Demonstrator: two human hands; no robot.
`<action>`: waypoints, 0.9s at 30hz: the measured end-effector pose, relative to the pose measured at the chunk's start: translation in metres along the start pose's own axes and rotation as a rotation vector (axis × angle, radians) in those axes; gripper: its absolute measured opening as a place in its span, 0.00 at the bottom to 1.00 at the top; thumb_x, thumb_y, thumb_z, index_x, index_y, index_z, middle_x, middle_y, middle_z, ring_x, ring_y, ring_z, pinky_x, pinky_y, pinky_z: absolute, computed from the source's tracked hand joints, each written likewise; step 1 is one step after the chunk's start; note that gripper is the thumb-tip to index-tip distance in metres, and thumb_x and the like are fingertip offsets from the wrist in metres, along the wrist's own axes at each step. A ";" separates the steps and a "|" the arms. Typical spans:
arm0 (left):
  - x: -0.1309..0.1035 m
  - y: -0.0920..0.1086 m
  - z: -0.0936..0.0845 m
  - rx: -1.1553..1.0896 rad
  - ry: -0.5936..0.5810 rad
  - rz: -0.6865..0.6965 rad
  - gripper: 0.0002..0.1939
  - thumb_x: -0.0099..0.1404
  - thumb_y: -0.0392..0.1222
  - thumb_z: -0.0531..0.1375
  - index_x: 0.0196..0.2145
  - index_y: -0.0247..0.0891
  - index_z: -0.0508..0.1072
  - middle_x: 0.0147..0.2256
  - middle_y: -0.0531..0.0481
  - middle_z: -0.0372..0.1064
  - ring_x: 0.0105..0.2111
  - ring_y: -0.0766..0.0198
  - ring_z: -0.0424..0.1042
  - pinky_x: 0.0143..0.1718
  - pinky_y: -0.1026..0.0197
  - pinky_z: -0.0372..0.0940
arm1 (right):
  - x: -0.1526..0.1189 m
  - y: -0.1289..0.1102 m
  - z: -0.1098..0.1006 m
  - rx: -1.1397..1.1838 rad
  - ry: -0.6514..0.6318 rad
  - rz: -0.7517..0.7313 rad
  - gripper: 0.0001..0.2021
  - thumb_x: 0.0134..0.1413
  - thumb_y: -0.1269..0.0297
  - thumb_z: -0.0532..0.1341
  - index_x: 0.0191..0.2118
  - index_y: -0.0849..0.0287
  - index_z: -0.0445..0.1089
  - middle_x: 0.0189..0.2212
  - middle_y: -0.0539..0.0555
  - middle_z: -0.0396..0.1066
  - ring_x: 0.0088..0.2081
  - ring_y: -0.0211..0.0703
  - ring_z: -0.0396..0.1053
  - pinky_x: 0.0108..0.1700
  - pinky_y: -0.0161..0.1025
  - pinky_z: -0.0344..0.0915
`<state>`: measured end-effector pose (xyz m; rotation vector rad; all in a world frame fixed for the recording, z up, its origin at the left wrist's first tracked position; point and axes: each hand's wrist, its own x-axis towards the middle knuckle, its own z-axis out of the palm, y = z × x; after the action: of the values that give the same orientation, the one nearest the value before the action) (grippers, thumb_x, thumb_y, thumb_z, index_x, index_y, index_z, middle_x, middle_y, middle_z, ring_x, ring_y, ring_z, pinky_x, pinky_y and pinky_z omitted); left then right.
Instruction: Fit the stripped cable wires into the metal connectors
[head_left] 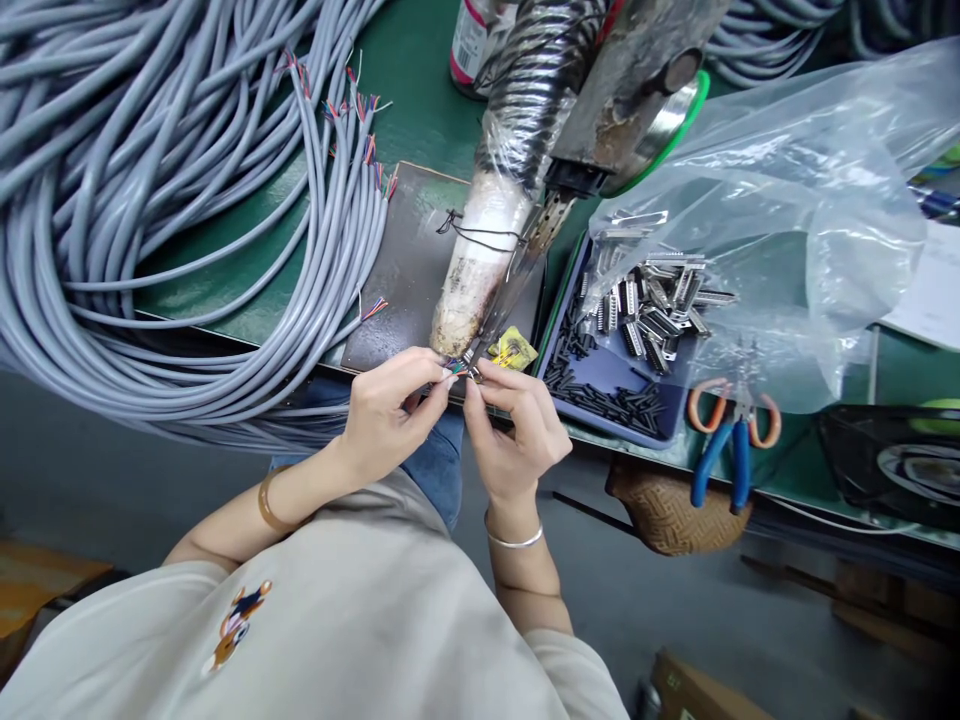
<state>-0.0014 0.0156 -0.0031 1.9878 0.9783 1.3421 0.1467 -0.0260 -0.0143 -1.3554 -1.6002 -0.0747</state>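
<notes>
My left hand [394, 405] is closed in a pinch on thin coloured wires [456, 369] at the table's front edge. Close beside it, my right hand [517, 420] pinches at a small part by the wire ends, too small to make out. Right above the fingertips are the tip of a white, scorched tube [469, 270] and a slim metal tool [525, 260], both slanting down from the top. A yellow sponge-like piece [513, 348] lies just beyond my right hand on a dark plate [409, 260].
Grey cables [247, 240] fill the left side. At the right, a blue tray [667, 425] holds metal connectors [652, 305] and black sleeves [615, 400], partly under a plastic bag [817, 220]. Blue-handled pliers [740, 460] and orange-handled scissors [765, 420] overhang the table's front edge.
</notes>
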 end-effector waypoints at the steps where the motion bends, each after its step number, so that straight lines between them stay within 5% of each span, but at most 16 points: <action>1: 0.001 0.000 0.000 0.003 0.003 -0.005 0.07 0.67 0.27 0.63 0.33 0.36 0.73 0.31 0.51 0.75 0.27 0.71 0.70 0.28 0.70 0.64 | 0.001 0.000 0.000 -0.003 -0.001 -0.003 0.09 0.58 0.75 0.69 0.37 0.55 0.72 0.41 0.53 0.83 0.39 0.39 0.81 0.43 0.35 0.79; 5: 0.001 0.001 -0.001 -0.005 0.032 -0.026 0.07 0.67 0.29 0.63 0.33 0.37 0.72 0.30 0.53 0.73 0.24 0.72 0.65 0.27 0.69 0.63 | 0.004 0.000 0.000 -0.037 0.003 -0.021 0.09 0.57 0.75 0.70 0.38 0.54 0.74 0.41 0.52 0.83 0.40 0.40 0.82 0.45 0.36 0.79; 17: -0.007 0.003 0.001 -0.046 0.012 -0.117 0.06 0.67 0.28 0.63 0.33 0.36 0.73 0.34 0.47 0.78 0.31 0.68 0.76 0.29 0.69 0.66 | 0.000 -0.001 -0.004 -0.101 -0.044 -0.104 0.10 0.57 0.75 0.70 0.36 0.55 0.70 0.41 0.54 0.84 0.39 0.38 0.83 0.43 0.31 0.78; 23: -0.007 0.005 0.001 -0.071 0.010 -0.177 0.04 0.67 0.30 0.63 0.34 0.36 0.73 0.32 0.50 0.77 0.21 0.75 0.65 0.22 0.72 0.60 | -0.004 0.003 -0.005 0.018 -0.049 0.024 0.08 0.60 0.74 0.68 0.38 0.55 0.71 0.39 0.52 0.83 0.39 0.40 0.82 0.42 0.35 0.79; 27: -0.010 0.003 0.002 -0.123 0.009 -0.246 0.04 0.65 0.30 0.63 0.34 0.36 0.73 0.32 0.51 0.77 0.19 0.76 0.60 0.20 0.71 0.57 | -0.012 0.007 -0.009 0.120 0.153 0.056 0.05 0.64 0.70 0.65 0.44 0.54 0.75 0.29 0.47 0.79 0.24 0.36 0.76 0.26 0.33 0.73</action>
<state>-0.0007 0.0056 -0.0067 1.7100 1.0788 1.2447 0.1564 -0.0371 -0.0215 -1.2705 -1.4162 -0.0465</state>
